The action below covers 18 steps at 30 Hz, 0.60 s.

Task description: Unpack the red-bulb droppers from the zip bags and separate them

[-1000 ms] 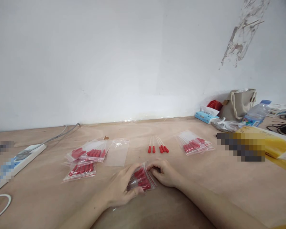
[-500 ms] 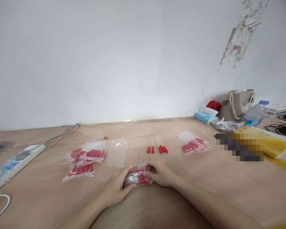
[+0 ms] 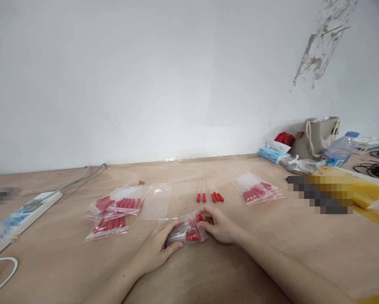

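Note:
Near the front of the table I hold a clear zip-lock bag [image 3: 183, 233] containing several glass droppers with red rubber bulbs [image 3: 193, 237]. My left hand [image 3: 161, 245] grips its left end between thumb and fingers. At its right, the mouth edge and a red bulb are pinched by my right hand [image 3: 219, 224]. Several loose droppers [image 3: 217, 197] lie beyond my hands, bulbs toward me. Filled bags of droppers [image 3: 128, 202] are piled to the left, and another stack of filled bags [image 3: 255, 192] lies to the right. A flat clear bag [image 3: 154, 202] rests beside the left pile.
On the left lies a white power strip [image 3: 40, 211] with a grey cable. Along the right stand a blue tissue pack [image 3: 273, 155], a beige bag [image 3: 316, 139], a plastic bottle [image 3: 339, 150] and a yellow package [image 3: 350, 185]. A white wall [image 3: 177, 84] rises behind the table.
My right hand has shifted slightly right at the bag's mouth, with fingertips now at its upper corner. The bag lies more spread out, showing more of its bulbs. My left hand keeps its grip.

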Tool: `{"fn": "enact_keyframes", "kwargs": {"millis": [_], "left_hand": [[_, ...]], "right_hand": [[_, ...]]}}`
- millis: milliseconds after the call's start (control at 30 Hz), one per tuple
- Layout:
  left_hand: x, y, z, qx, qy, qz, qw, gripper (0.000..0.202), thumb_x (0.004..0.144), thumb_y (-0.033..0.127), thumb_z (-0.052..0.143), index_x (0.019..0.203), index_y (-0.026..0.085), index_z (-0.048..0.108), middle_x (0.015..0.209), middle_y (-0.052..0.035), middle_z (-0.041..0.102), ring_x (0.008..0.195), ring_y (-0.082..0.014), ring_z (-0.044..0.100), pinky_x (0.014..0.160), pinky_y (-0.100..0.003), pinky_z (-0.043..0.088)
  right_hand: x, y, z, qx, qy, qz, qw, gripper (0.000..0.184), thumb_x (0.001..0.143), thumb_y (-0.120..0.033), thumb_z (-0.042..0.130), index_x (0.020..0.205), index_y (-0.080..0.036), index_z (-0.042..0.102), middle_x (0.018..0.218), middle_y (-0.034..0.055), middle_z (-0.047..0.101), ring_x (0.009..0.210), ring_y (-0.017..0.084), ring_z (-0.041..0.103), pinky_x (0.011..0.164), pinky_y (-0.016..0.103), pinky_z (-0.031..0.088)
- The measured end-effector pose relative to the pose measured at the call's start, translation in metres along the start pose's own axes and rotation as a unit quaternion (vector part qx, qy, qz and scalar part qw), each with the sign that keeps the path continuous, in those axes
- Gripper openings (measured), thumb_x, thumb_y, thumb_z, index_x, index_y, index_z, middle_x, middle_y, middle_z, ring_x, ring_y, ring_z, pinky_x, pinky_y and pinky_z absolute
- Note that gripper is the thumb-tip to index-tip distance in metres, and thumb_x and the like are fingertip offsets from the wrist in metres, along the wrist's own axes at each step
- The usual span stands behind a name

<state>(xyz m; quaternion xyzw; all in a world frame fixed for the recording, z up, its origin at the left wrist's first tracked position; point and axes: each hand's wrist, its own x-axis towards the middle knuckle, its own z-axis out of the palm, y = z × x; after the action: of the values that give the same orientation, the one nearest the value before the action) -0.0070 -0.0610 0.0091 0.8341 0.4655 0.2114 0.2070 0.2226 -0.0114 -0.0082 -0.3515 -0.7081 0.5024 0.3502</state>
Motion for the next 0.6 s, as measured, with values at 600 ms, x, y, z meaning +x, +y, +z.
{"fn": "enact_keyframes", "kwargs": {"millis": [600], "left_hand": [[0.000, 0.000, -0.001, 0.013, 0.009, 0.010, 1.000, 0.048, 0.081, 0.037, 0.051, 0.126, 0.027, 0.037, 0.125, -0.0053, 0.050, 0.112, -0.0223, 0.048, 0.092, -0.038, 0.042]], "right_hand": [[-0.006, 0.012, -0.123, 0.045, 0.343, -0.067, 0.936, 0.031, 0.063, -0.035, 0.069, 0.086, -0.018, 0.057, 0.090, 0.0060, 0.067, 0.079, 0.016, 0.062, 0.069, 0.028, 0.049]]}}
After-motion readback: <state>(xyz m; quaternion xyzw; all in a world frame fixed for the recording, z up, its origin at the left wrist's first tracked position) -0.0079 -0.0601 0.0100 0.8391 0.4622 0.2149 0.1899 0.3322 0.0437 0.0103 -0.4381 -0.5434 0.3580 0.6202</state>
